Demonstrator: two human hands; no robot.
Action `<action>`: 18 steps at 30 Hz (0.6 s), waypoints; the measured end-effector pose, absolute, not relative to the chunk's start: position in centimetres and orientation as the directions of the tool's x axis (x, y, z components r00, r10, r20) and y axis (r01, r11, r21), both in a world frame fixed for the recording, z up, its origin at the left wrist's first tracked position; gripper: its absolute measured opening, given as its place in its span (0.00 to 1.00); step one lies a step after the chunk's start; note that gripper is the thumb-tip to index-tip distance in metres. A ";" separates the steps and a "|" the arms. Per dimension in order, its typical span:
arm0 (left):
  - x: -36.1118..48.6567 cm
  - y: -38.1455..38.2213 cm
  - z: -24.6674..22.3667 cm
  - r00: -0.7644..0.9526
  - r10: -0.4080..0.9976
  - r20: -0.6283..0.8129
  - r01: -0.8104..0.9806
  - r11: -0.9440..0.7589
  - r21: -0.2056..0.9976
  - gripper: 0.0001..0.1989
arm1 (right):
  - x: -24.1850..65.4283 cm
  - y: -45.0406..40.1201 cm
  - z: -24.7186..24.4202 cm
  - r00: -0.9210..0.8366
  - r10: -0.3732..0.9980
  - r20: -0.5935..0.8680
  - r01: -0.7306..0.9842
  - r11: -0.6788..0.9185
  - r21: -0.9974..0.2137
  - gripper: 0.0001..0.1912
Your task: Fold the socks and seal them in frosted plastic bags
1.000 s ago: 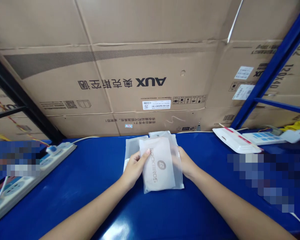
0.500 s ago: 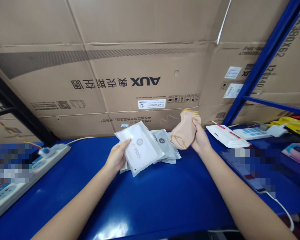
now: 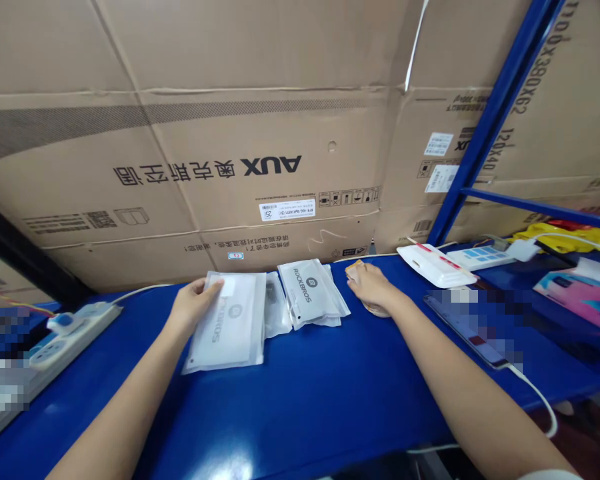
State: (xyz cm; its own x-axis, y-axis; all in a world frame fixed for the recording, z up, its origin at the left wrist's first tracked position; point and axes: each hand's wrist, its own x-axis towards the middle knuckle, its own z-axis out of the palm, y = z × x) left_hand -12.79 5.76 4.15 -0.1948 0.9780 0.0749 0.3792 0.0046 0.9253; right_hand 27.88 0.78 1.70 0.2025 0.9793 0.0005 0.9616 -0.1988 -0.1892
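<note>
My left hand point(image 3: 193, 308) grips the left edge of a frosted plastic pouch point(image 3: 235, 333) printed ROCKBROS, thumb on top. More pouches lie just right of it: a clear one with something dark inside point(image 3: 275, 300) and a small stack of frosted ROCKBROS pouches point(image 3: 313, 293). At the right of the stack, my right hand point(image 3: 370, 287) is closed over the beige fabric pieces with yellow edging point(image 3: 379, 310), low at the table's back. My hand covers most of the fabric.
The blue table point(image 3: 300, 407) has a cardboard wall point(image 3: 190, 133) behind it. Power strips lie at left point(image 3: 75, 337) and right point(image 3: 485, 255). A white tray point(image 3: 435, 267), a phone point(image 3: 465, 330) with a cable, and a pink package point(image 3: 575, 300) are on the right.
My left hand has moved left with the pouch, away from the other pouches. My right hand has lowered the beige fabric towards the table. The camera view has shifted slightly right.
</note>
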 end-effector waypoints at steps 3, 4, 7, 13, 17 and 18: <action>-14.9 6.3 4.6 -0.216 0.916 0.338 0.779 -0.047 0.625 0.24 | 26.6 0.7 0.5 0.202 0.973 -0.113 0.971 -0.214 -0.108 0.39; -15.1 6.3 4.7 -0.201 0.893 0.403 0.859 -0.038 0.511 0.27 | 26.5 0.8 0.3 0.213 0.969 -0.127 0.969 -0.226 -0.097 0.39; -13.9 5.6 4.1 -0.103 0.904 0.415 0.961 -0.018 0.277 0.30 | 26.8 0.9 0.1 0.198 0.972 -0.126 0.970 -0.213 -0.114 0.39; -7.2 2.9 0.5 0.137 0.989 0.059 0.925 -0.149 0.350 0.41 | 27.6 1.2 0.5 0.163 0.980 -0.115 0.974 -0.179 -0.140 0.41; -6.8 3.0 -0.5 0.129 0.992 -0.002 0.908 -0.117 0.403 0.42 | 27.6 1.0 0.8 0.175 0.978 -0.111 0.968 -0.191 -0.160 0.42; -7.4 3.5 -0.5 0.126 0.992 -0.010 0.903 -0.110 0.415 0.41 | 27.9 1.0 0.9 0.173 0.979 -0.111 0.967 -0.190 -0.169 0.40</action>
